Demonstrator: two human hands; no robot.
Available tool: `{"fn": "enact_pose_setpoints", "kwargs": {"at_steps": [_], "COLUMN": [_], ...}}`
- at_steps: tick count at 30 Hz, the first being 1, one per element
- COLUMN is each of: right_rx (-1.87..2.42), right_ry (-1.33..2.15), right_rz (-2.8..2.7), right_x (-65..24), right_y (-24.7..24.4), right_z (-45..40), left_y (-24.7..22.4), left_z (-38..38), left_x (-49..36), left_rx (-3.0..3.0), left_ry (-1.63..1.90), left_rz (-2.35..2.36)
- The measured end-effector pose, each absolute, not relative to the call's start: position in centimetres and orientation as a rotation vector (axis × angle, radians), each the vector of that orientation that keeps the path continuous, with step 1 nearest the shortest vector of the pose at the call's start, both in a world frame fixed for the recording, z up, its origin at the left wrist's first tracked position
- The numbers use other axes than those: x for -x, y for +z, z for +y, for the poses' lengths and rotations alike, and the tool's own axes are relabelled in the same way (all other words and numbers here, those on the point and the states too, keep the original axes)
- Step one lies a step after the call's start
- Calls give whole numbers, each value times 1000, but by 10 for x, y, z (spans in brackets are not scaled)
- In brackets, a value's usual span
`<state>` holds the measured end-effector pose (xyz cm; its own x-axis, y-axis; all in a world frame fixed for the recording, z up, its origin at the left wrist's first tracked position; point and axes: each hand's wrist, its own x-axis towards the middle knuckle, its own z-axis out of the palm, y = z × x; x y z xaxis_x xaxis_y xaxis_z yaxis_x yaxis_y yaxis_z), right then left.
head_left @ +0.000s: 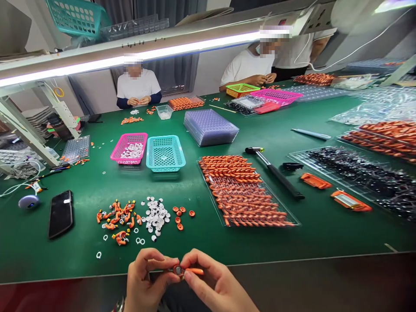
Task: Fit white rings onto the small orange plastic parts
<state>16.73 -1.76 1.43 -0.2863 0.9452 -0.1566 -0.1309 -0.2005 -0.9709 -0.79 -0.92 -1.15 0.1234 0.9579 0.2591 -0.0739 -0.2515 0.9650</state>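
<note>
At the front edge of the table, my left hand (151, 277) and my right hand (214, 279) are closed on the same small orange earphone shell (196, 271). My left thumb and forefinger pinch beside its round end, where a grey metallic disc (178, 270) shows. The right fingertips grip near that end, and the orange stem sticks out between them. Beyond my hands lie a heap of orange earphone shells (120, 216), a pile of small white caps (157, 216), several orange round caps (178, 219) and a few loose white rings (99, 255).
Ahead stand a pink basket (113, 156) holding white parts and a turquoise basket (165, 167). To the right are a tray of orange parts (240, 195), a hammer (276, 173) and black cabled parts (354, 173). A phone (61, 214) lies left. Two seated people work across the table.
</note>
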Motion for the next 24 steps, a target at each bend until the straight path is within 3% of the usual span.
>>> {"fn": "enact_pose_setpoints", "kwargs": {"at_steps": [9,15,24], "right_rx": [1026,676,657], "right_ry": [1664,1903,1829], "right_rz": [-1167,-711,-538], "right_x": [-167,-153,-151], "right_y": [8,-13,-23], "right_z": [-17,-15,-26], "left_y": [-1,17,28], "left_z": [-8,-6,-6], "left_x": [8,2,2], "left_rx": [-1818,-2058,-2243], "left_ry": [1397,1429,1391], "left_rz": [948,963,1121]}}
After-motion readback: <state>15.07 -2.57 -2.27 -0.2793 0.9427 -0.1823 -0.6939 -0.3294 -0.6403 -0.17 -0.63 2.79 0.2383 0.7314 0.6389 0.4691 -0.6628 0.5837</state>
